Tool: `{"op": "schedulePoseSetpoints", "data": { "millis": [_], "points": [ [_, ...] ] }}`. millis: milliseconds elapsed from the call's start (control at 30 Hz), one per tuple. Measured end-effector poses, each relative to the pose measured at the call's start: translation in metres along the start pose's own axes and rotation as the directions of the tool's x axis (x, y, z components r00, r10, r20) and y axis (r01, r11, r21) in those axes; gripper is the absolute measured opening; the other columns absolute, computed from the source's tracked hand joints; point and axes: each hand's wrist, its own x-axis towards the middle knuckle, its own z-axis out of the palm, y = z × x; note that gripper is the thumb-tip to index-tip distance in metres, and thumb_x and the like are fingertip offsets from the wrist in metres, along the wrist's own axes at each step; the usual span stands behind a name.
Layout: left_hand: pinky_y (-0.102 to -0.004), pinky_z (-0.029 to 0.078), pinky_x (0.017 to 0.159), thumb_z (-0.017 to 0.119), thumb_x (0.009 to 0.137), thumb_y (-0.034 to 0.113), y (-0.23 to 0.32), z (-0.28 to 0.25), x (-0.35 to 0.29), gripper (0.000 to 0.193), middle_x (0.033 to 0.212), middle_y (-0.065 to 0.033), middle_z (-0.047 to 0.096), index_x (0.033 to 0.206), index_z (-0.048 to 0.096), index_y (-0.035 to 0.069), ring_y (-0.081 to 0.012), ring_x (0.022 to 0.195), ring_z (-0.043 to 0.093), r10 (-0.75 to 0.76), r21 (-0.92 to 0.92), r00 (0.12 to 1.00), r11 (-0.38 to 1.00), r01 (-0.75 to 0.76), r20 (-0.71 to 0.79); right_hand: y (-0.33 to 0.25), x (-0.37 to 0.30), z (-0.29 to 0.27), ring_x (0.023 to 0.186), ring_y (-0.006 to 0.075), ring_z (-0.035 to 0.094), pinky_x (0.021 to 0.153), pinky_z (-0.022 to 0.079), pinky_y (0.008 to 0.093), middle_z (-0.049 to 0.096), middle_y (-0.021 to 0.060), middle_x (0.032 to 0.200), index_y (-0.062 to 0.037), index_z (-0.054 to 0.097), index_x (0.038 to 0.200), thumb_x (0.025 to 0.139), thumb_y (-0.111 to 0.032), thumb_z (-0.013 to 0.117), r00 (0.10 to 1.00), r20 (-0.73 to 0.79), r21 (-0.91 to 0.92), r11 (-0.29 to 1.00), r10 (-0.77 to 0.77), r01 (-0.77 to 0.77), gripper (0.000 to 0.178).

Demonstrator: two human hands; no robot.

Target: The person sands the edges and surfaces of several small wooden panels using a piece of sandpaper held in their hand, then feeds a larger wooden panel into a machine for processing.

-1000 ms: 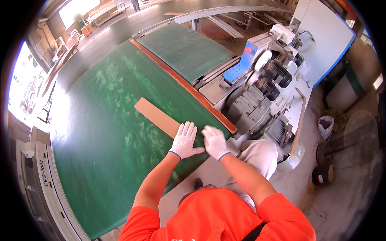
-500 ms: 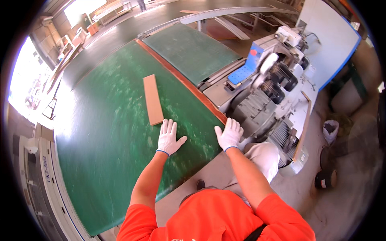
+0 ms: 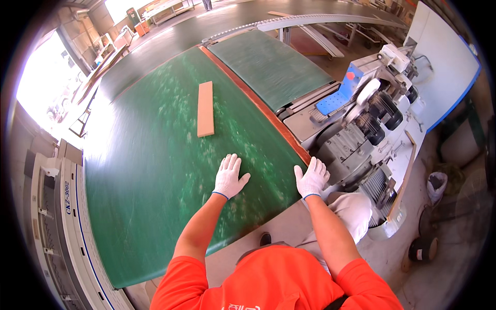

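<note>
A flat, light-brown wooden board (image 3: 205, 109) lies on the wide green conveyor belt (image 3: 139, 196), beyond my left hand (image 3: 230, 176). That hand wears a white knitted glove, its fingers stretched forward and thumb out, low over the belt; a gap separates it from the board. Farther right, my right hand (image 3: 312, 178), gloved alike, is open with nothing in it. Its fingertips are by the near end of a long reddish-brown strip (image 3: 258, 106) along the belt's right side. Whether they touch the strip, I cannot tell.
To the right stands a machine with grey and black motors (image 3: 382, 111) and a blue bracket (image 3: 336, 98). A second green belt (image 3: 271, 64) lies past the strip. At left is a white machine frame (image 3: 77, 222). A black cylinder (image 3: 423, 249) sits on the floor at lower right.
The wooden board has moved away from my left hand, leaving a wider gap. My hands keep nearly the same pose, while the whole view has shifted somewhat.
</note>
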Motion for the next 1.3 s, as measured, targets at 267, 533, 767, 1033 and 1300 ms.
{"op": "schedulePoseSetpoints", "data": {
  "millis": [267, 533, 767, 1033, 1300],
  "points": [
    [-0.0543, 0.026, 0.127, 0.066, 0.095, 0.046, -0.006, 0.003, -0.002, 0.07, 0.157, -0.0251, 0.047, 0.144, 0.053, -0.003, -0.0442, 0.152, 0.036, -0.074, 0.044, 0.997, 0.996, 0.074, 0.005, 0.0, -0.001, -0.001, 0.136, 0.0371, 0.047, 0.109, 0.036, 0.0602, 0.053, 0.0187, 0.144, -0.0024, 0.045, 0.147, 0.093, -0.057, 0.066, 0.999, 0.033, 0.016, 1.0, 0.013, -0.013, 0.079],
    [-0.0543, 0.028, 0.125, 0.068, 0.094, 0.045, -0.012, 0.01, -0.005, 0.068, 0.156, -0.0253, 0.048, 0.141, 0.055, -0.003, -0.0452, 0.148, 0.04, -0.099, 0.074, 0.994, 0.992, 0.103, -0.054, -0.001, 0.0, -0.002, 0.137, 0.0374, 0.047, 0.11, 0.036, 0.0611, 0.053, 0.0194, 0.144, -0.002, 0.046, 0.146, 0.094, -0.057, 0.066, 0.999, 0.047, 0.016, 1.0, 0.02, -0.021, 0.079],
    [-0.0549, 0.029, 0.124, 0.069, 0.093, 0.043, -0.016, 0.012, -0.005, 0.067, 0.155, -0.0241, 0.049, 0.14, 0.056, -0.002, -0.0451, 0.147, 0.041, -0.117, 0.072, 0.99, 0.99, 0.122, -0.079, -0.003, -0.001, -0.005, 0.136, 0.0381, 0.047, 0.109, 0.037, 0.0612, 0.053, 0.0199, 0.143, -0.0017, 0.046, 0.145, 0.094, -0.057, 0.066, 0.999, 0.044, 0.024, 0.999, 0.024, -0.025, 0.078],
    [-0.0558, 0.03, 0.124, 0.072, 0.091, 0.039, -0.013, 0.012, 0.001, 0.065, 0.152, -0.0236, 0.051, 0.138, 0.058, -0.003, -0.0452, 0.145, 0.042, -0.111, 0.054, 0.987, 0.992, 0.118, -0.118, 0.002, 0.001, 0.0, 0.132, 0.0374, 0.048, 0.107, 0.037, 0.0612, 0.055, 0.0187, 0.14, -0.0025, 0.048, 0.142, 0.091, -0.057, 0.068, 1.0, -0.017, 0.046, 0.999, 0.018, -0.018, 0.078],
    [-0.0551, 0.028, 0.126, 0.069, 0.093, 0.039, -0.017, 0.015, -0.004, 0.064, 0.155, -0.0231, 0.049, 0.142, 0.056, -0.002, -0.0446, 0.148, 0.039, -0.154, 0.05, 0.985, 0.986, 0.158, -0.075, -0.002, 0.001, -0.001, 0.131, 0.0365, 0.049, 0.106, 0.038, 0.0599, 0.056, 0.0177, 0.139, -0.0022, 0.048, 0.143, 0.09, -0.059, 0.067, 1.0, -0.023, -0.001, 1.0, 0.005, -0.005, 0.079]
  ]
}}
